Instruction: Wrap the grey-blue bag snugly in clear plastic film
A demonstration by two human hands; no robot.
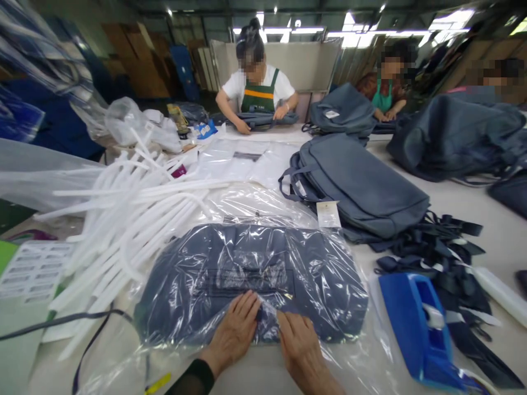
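A dark grey bag point(177, 280) lies flat inside a clear plastic sleeve point(337, 274) on the table in front of me. My left hand point(236, 328) rests palm down on the sleeve near its front edge, fingers stretched forward and nothing held. Just to its right, my right hand point(302, 343) has its fingers curled on the plastic, with the thumb side at a fold of the film. A printed panel shows on the sleeve beyond both hands. At the bag's back right edge lies a paper tag point(328, 214).
White foam strips point(123, 219) are piled at left, beside a label sheet point(37, 269). A blue tape dispenser point(411, 323) and dark straps point(436, 247) lie at right. Behind them are grey bags point(362, 181). Across the table a person point(259, 90) handles another bag; others are at right.
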